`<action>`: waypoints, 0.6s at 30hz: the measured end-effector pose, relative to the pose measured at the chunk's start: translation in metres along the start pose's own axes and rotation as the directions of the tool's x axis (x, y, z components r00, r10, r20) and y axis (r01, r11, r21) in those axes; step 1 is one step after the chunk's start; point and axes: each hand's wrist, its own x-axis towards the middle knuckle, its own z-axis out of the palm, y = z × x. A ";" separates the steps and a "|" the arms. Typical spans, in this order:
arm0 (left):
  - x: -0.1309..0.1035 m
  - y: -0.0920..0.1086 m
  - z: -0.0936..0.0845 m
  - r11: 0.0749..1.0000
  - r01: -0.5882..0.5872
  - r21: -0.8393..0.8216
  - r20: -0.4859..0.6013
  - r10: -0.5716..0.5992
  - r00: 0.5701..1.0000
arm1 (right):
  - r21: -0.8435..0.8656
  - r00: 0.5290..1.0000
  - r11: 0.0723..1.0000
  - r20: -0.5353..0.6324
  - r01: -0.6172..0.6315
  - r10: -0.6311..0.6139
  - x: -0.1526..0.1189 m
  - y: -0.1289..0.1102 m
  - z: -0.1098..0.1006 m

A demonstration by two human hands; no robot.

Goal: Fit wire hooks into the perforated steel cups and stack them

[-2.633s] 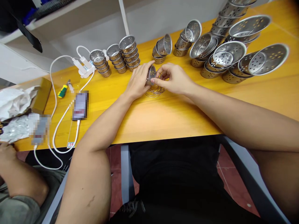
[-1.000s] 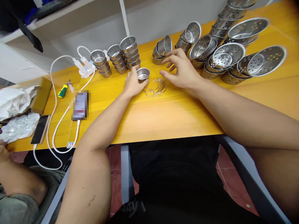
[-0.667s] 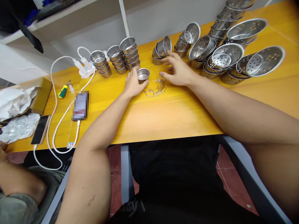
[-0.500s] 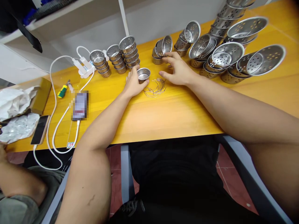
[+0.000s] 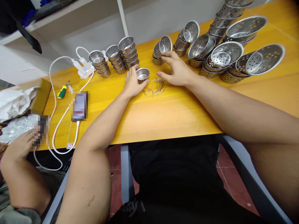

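Note:
On the yellow table, my left hand is wrapped round the left side of a small perforated metal cup. Thin curved wires lie loose just right of that cup. My right hand has its fingers apart, the fingertips at the front of a small group of cups, one of them tilted; whether they touch is unclear. Nothing shows in its grasp.
Stacked cups stand behind my left hand and at the right. At the left are a power strip, a green-yellow screwdriver, a charging phone and cables. Another person's hand reaches a second phone.
The other person's hand has come in from the left onto the second phone. My right hand has shifted very slightly left; my left hand stays at the cup.

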 end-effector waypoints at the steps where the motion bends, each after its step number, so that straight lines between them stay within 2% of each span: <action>1: 0.000 0.002 0.000 1.000 -0.011 0.001 -0.016 0.011 1.000 | 0.001 1.000 1.000 0.003 0.009 -0.009 0.000 -0.009 -0.004; 5: -0.001 0.016 -0.003 0.995 -0.093 0.026 -0.090 0.095 0.991 | 0.022 0.996 0.998 0.064 0.061 -0.062 -0.006 -0.050 -0.014; 10: -0.002 0.037 -0.008 0.981 -0.175 0.079 -0.119 0.184 0.976 | 0.112 0.965 0.986 0.215 0.126 -0.148 -0.018 -0.089 -0.012; 13: -0.004 0.045 -0.013 0.982 -0.174 0.072 -0.087 0.180 0.980 | 0.143 0.953 0.975 0.226 0.171 -0.200 -0.022 -0.097 -0.011; 18: -0.010 0.065 -0.020 0.972 -0.231 0.039 -0.015 0.232 0.973 | 0.098 0.972 0.992 0.212 0.081 -0.100 -0.023 -0.094 -0.013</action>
